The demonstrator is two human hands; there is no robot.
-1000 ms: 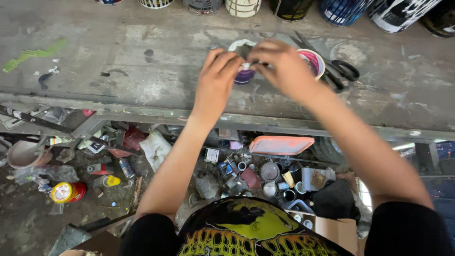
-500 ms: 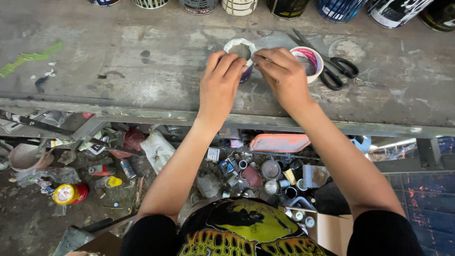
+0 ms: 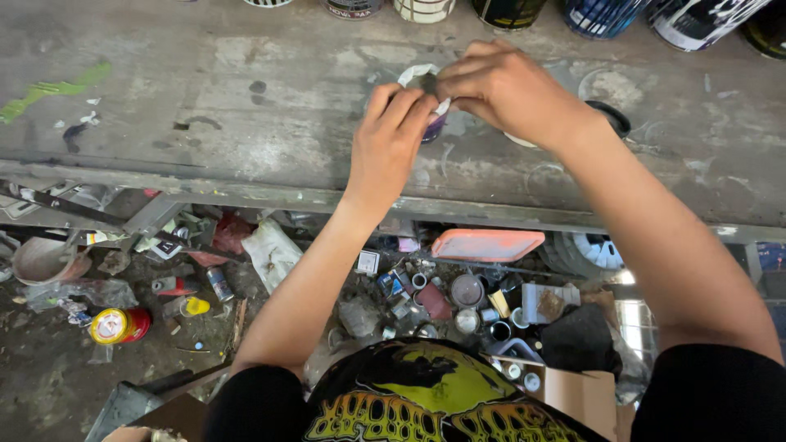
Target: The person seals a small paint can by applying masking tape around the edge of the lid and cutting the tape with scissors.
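Two hands meet over a small container at about 12 o'clock on the workbench. The left hand has its fingers curled down onto the small purple-tinted cup, pinching at its near side, while the right hand closes its fingertips on the white strip of tape or paper that arches over the cup's rim. Both hands grip; neither is open.

Compared with half a second ago, the hands have slid toward 1 o'clock in the view and now cover the white-rimmed bowl with the pink inside, of which only a pale edge shows under the right wrist. The scissors that lay at 3 o'clock of the bowl are mostly hidden too; one dark ring handle peeks out past the right forearm. The white strip sits tighter between the fingers than a second ago, when it stood as an open loop, so the wrapping or peeling at the cup appears to be moving on rather than starting.

The grey workbench is scuffed, ringed with old can marks and streaked with a green paint smear at 10 o'clock. A row of paint cans lines the far edge at 12 to 2 o'clock. Below the bench edge the floor is thick with clutter: an orange tray at 5 o'clock, a yellow-lidded red tin at 8 o'clock, small jars, scraps and a cardboard box.
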